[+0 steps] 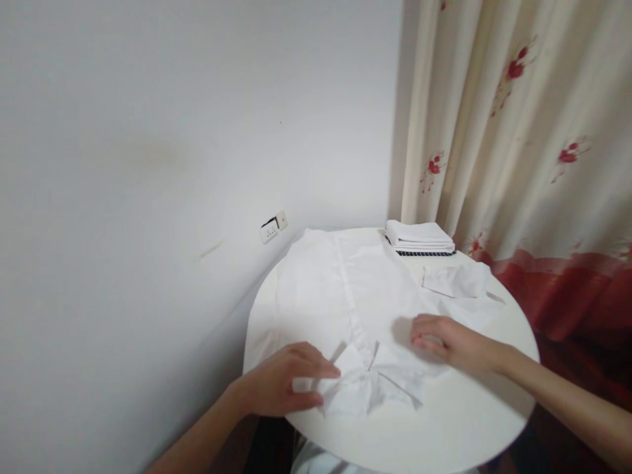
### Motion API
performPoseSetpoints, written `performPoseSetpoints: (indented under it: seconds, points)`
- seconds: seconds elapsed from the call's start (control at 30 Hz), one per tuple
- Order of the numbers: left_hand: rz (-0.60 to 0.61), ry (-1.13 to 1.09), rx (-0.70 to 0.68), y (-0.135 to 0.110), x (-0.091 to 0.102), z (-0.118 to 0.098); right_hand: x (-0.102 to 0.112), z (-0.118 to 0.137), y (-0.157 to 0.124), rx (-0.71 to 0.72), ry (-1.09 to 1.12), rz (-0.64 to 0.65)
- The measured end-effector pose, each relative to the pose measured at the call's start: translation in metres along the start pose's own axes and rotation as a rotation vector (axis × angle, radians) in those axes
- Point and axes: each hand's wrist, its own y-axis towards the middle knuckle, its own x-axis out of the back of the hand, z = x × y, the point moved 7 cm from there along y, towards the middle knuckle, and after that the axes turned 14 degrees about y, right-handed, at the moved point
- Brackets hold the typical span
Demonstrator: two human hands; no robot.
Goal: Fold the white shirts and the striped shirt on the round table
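Lying on a table (pixel 474 408), a white shirt (pixel 316 289) sits beneath the left hand (pixel 284 376), fingers apart, and the curled right hand (pixel 450 339), grip unclear.

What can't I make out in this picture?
In the head view:
White shirt: underside hidden by its upper layer.
Dark dotted item: mostly covered by folded white cloth.
Curtain: top cut off by upper edge.
Whether the right hand holds anything: its curled fingers hide it.

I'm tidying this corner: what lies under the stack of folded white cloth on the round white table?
Beneath the stack of folded white cloth, a dark light-spotted layer shows along the front edge; the rest is covered.
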Motion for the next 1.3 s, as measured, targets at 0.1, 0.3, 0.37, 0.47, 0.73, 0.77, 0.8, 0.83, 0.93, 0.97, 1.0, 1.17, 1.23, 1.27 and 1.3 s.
performPoseSetpoints:
  seconds: [0.1, 0.3, 0.37, 0.47, 0.73, 0.77, 0.8, 0.83, 0.93, 0.97, 1.0, 1.17, 1.23, 1.27, 1.3]
  points:
    - [-0.062, 0.121, 0.188, 0.017, -0.004, 0.032, 0.022, -0.035, 0.027, -0.022, -0.125, -0.268]
    - [-0.014, 0.339, 0.326, 0.036, -0.059, 0.065, -0.005, -0.099, 0.051, -0.134, -0.361, -0.355]
    - [-0.038, 0.378, 0.331, 0.031, -0.067, 0.067, -0.011, -0.106, 0.048, -0.164, -0.371, -0.337]
    - [-0.158, 0.466, 0.384, 0.015, -0.057, 0.072, -0.007, -0.103, 0.042, -0.155, -0.369, -0.387]
    - [-0.309, 0.61, 0.891, -0.064, 0.0, 0.144, -0.003, -0.101, 0.04, -0.223, -0.408, -0.402]
    - [-0.284, 0.584, 0.918, -0.069, -0.001, 0.15, -0.004, -0.102, 0.039, -0.236, -0.408, -0.395]
    - [-0.262, 0.554, 0.932, -0.071, -0.004, 0.156, -0.004, -0.102, 0.039, -0.248, -0.407, -0.389]
    - [-0.245, 0.524, 0.936, -0.072, -0.007, 0.159, -0.004, -0.103, 0.038, -0.257, -0.408, -0.381]
    - [-0.232, 0.455, 0.963, -0.071, -0.013, 0.164, -0.006, -0.103, 0.037, -0.277, -0.421, -0.357]
    - [-0.235, 0.439, 0.982, -0.071, -0.014, 0.165, -0.006, -0.102, 0.036, -0.287, -0.424, -0.353]
    - [-0.233, 0.426, 0.999, -0.071, -0.014, 0.166, -0.007, -0.102, 0.036, -0.296, -0.424, -0.346]
    - [-0.209, 0.439, 1.064, -0.075, -0.009, 0.166, -0.017, -0.099, 0.037, -0.335, -0.404, -0.281]
    - [-0.19, 0.464, 1.09, -0.078, -0.008, 0.166, -0.019, -0.098, 0.036, -0.349, -0.392, -0.269]
    - [-0.173, 0.476, 1.1, -0.079, -0.008, 0.165, -0.019, -0.099, 0.036, -0.353, -0.384, -0.266]
    - [-0.155, 0.487, 1.106, -0.079, -0.009, 0.164, -0.018, -0.099, 0.036, -0.356, -0.374, -0.264]
